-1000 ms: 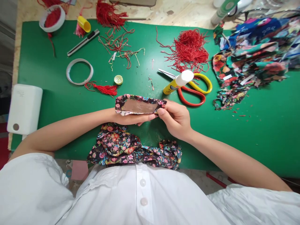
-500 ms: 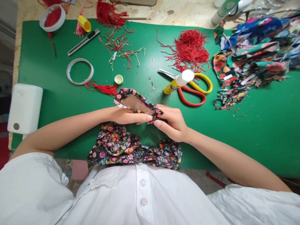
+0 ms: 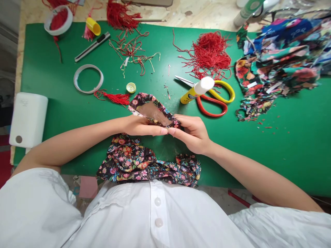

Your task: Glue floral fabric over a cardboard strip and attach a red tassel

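Both hands hold a small card piece wrapped in dark floral fabric (image 3: 152, 111), its brown inner face up and tilted, far end to the left. My left hand (image 3: 141, 126) grips its near edge from below. My right hand (image 3: 192, 132) pinches the right end. A larger bunch of the same floral fabric (image 3: 144, 164) lies by my body at the green mat's (image 3: 51, 103) near edge. A red tassel (image 3: 113, 97) lies just beyond the piece.
A glue stick (image 3: 196, 90) rests on red-and-yellow scissors (image 3: 214, 100). Red thread pile (image 3: 209, 53), fabric scraps (image 3: 274, 65), tape ring (image 3: 88, 78), yellow cap (image 3: 130, 88), craft knife (image 3: 91, 46), tape roll (image 3: 57, 20), white box (image 3: 28, 119) at the left.
The fabric-wrapped piece went from lying flat across my fingers to tilted, its left end swung away from me. My right hand shifted slightly nearer and pinches the right end.
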A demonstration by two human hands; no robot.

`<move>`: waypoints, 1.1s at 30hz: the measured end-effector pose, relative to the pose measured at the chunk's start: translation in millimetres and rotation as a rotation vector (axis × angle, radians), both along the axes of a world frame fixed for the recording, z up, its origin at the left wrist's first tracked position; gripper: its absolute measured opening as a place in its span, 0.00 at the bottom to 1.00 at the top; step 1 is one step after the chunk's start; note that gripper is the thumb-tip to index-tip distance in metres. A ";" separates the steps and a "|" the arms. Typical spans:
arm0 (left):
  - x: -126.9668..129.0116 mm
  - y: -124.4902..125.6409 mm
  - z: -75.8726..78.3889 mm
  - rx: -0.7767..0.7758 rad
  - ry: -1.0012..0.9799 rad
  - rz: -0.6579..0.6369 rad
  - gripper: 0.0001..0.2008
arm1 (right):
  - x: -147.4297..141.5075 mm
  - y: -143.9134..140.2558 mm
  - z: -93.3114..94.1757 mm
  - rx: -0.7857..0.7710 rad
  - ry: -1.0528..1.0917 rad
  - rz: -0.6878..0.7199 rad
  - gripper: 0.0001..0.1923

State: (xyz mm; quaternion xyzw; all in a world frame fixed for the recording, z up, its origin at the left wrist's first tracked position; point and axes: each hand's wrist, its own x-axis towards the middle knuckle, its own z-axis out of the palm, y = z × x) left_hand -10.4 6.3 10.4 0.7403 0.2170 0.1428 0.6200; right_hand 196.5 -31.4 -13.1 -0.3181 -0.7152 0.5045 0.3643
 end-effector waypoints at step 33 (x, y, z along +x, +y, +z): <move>-1.7 6.4 -4.8 0.005 0.004 -0.044 0.25 | 3.9 2.9 3.1 0.041 0.024 0.029 0.18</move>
